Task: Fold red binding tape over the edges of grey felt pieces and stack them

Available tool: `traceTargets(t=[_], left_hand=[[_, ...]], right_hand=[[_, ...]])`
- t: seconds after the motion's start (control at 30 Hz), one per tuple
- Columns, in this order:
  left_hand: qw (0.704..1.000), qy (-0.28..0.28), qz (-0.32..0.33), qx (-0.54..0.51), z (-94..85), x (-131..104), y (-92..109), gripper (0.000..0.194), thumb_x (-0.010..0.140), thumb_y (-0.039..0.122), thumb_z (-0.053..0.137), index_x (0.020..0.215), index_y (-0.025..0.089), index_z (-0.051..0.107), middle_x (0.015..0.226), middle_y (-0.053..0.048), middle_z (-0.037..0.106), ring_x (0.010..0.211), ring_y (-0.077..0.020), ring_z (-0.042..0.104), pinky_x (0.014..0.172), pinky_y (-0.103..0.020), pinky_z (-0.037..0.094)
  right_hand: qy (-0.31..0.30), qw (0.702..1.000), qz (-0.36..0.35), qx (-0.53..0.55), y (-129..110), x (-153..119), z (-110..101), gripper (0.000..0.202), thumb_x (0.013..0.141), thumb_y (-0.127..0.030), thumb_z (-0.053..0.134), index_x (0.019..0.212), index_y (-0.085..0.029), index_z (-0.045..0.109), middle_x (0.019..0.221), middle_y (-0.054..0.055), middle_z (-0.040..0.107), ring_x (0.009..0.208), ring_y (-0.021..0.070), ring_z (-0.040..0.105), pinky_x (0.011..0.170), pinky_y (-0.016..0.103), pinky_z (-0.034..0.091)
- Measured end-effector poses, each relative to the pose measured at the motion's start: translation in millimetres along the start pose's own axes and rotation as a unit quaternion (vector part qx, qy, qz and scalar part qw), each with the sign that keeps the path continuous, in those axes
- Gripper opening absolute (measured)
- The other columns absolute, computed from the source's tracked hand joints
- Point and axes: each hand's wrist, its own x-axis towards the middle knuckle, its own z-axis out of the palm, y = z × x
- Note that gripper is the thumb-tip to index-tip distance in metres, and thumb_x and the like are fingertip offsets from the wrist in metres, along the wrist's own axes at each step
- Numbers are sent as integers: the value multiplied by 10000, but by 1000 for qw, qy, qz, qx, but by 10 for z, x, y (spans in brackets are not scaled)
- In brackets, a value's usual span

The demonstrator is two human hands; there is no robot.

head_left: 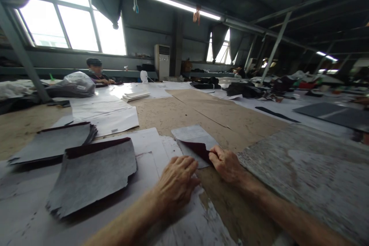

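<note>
Head view, listed near to far. Item: our left hand (177, 177), lower centre of the frame, palm down, fingers loosely bent and close together, gripping nothing that we can see; whether its fingertips touch the material beside them we cannot tell. Item: our right hand (226, 163), right of centre, thumb and curled fingers pinched on the edge of a dark maroon flap (200, 150). Item: a pale grey piece (196, 133), centre of the frame, lying flat beyond the raised flap. Item: a front stack (95, 177) of grey pieces with a maroon upper edge, lower left. Item: a mottled grey slab (305, 173), lower right. Item: a rear stack (54, 142), similar, at the left, just behind the first. Item: white sheets (106, 113), left of centre. Item: a brown covering (161, 117), mid-frame, spread over the table. Item: a clear plastic bag (79, 82), left, near a seated person (96, 71). Item: a standing air conditioner (163, 61), upper centre. Item: a large window (77, 19), upper left, brightly lit.
</note>
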Motion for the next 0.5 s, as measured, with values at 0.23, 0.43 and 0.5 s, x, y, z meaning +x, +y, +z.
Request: traceTargets(t=[0.23,0.43,0.5], left_hand=[[995,13,-95,37,232,400,-244,265,902,295,377,1044,197,578,1131,-91,558,1087,-251,486,938,-411,345],[987,13,-140,84,303,371,-283,416,876,352,378,1215,130,474,1306,-156,450,1208,-329,391,994,-585,214],[984,8,-147,105,293,371,-260,405,876,362,364,1207,156,473,1297,-129,467,1211,-317,391,980,-632,196]], right_hand=[[-52,996,-60,-36,-298,-64,11,208,810,-286,580,932,-117,587,893,63,615,836,172,573,767,324,441],[-46,997,52,-15,11,370,-67,222,887,-349,528,868,-137,590,833,25,595,754,127,576,713,303,492],[5,996,92,9,246,467,-267,226,893,-341,523,935,-126,579,890,37,587,779,133,575,711,306,499]])
